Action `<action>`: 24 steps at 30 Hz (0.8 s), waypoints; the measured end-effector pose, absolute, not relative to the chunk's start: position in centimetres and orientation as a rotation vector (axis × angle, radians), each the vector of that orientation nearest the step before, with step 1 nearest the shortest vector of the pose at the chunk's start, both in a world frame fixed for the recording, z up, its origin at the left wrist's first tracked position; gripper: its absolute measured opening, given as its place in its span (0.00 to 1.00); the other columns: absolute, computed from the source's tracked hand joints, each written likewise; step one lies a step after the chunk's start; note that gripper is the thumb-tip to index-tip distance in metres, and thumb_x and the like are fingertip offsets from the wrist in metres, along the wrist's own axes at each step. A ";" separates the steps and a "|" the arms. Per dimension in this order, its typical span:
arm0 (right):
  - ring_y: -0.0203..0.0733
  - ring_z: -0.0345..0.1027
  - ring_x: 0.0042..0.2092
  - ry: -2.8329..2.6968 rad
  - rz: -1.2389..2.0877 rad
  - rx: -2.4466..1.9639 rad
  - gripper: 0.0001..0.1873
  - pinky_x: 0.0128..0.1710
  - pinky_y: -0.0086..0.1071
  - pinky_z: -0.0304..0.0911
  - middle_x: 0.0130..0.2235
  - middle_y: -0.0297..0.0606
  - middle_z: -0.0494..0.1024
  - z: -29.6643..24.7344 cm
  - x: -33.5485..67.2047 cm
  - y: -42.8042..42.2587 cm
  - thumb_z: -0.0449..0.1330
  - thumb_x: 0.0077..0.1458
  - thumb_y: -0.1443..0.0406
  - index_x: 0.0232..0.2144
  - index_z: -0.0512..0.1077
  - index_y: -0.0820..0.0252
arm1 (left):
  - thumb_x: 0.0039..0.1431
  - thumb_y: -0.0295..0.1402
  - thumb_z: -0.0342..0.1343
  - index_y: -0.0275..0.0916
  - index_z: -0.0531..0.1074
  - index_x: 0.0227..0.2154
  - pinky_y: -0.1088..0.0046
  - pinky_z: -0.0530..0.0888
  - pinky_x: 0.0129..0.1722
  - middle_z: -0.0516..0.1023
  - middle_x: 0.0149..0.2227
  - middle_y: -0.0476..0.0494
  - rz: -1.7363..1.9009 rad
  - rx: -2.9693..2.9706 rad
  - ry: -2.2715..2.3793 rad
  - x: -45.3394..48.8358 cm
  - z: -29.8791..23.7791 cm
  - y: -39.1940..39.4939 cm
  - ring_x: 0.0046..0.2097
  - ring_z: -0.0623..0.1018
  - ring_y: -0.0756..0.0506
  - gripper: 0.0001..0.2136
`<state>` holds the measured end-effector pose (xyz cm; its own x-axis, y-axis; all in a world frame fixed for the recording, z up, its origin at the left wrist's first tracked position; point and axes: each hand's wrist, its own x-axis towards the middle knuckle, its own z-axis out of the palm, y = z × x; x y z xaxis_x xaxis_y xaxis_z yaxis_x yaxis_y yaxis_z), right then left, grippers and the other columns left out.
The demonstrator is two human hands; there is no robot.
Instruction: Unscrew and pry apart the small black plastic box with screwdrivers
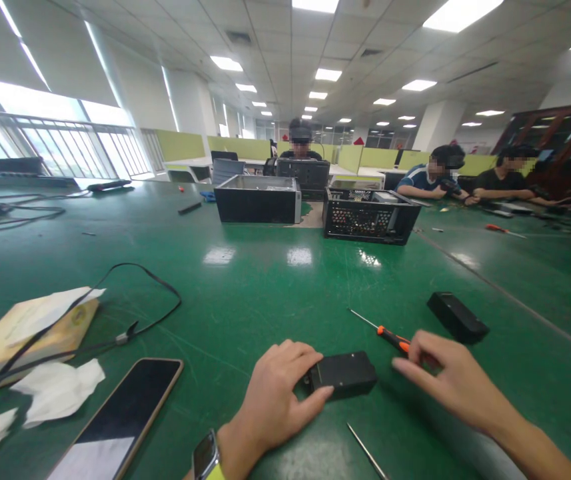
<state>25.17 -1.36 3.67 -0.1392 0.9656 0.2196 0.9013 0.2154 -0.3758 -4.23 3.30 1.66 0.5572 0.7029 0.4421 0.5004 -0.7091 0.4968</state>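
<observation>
My left hand lies on the green table, fingers and thumb closed on the left end of a small black box. My right hand curls over the handle of an orange-and-black screwdriver that lies with its metal shaft pointing away to the left. A second small black box rests just beyond my right hand. A thin metal rod lies near the table's front edge between my forearms. A watch sits on my left wrist.
A phone lies at the front left beside crumpled tissues, a tan box and a black cable. Two open computer cases stand at the far middle. Three people sit at the far side.
</observation>
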 end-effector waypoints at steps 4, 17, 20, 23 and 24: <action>0.34 0.61 0.23 -2.459 0.812 -1.741 0.09 0.22 0.26 0.49 0.19 0.27 0.69 4.2 21.0 -4.3 0.64 0.40 0.69 0.16 0.68 0.58 | 0.56 0.36 0.61 0.39 0.75 0.43 0.60 0.73 0.42 0.79 0.42 0.41 0.890 2.484 1.003 -4.2 1.5 3.4 0.41 0.76 0.40 0.13; 0.32 0.53 0.24 -2.137 1.315 -1.492 0.11 0.23 0.24 0.48 0.17 0.26 0.55 4.1 20.3 -3.5 0.54 0.46 0.69 0.15 0.59 0.59 | 0.57 0.36 0.60 0.39 0.75 0.45 0.60 0.73 0.42 0.79 0.43 0.41 0.909 2.489 1.008 -4.4 1.0 3.4 0.41 0.76 0.40 0.13; 0.31 0.53 0.23 -2.084 1.380 -1.481 0.11 0.24 0.24 0.49 0.17 0.26 0.56 4.0 20.3 -3.5 0.53 0.47 0.67 0.16 0.60 0.59 | 0.56 0.36 0.61 0.39 0.75 0.44 0.60 0.74 0.42 0.78 0.42 0.41 0.921 2.489 1.002 -4.3 0.9 3.4 0.40 0.76 0.40 0.13; 0.31 0.54 0.22 -2.003 1.471 -1.485 0.10 0.24 0.24 0.51 0.18 0.27 0.59 3.8 20.5 -3.5 0.51 0.47 0.66 0.16 0.62 0.59 | 0.56 0.36 0.61 0.40 0.74 0.45 0.60 0.74 0.42 0.79 0.43 0.41 0.928 2.483 0.999 -4.3 0.9 3.4 0.41 0.77 0.40 0.14; 0.31 0.55 0.22 -1.964 1.523 -1.488 0.11 0.23 0.24 0.51 0.18 0.28 0.60 3.7 20.6 -3.5 0.50 0.48 0.65 0.16 0.63 0.60 | 0.56 0.36 0.61 0.40 0.74 0.45 0.60 0.74 0.42 0.79 0.43 0.41 0.930 2.481 0.998 -4.3 0.9 3.4 0.41 0.77 0.40 0.14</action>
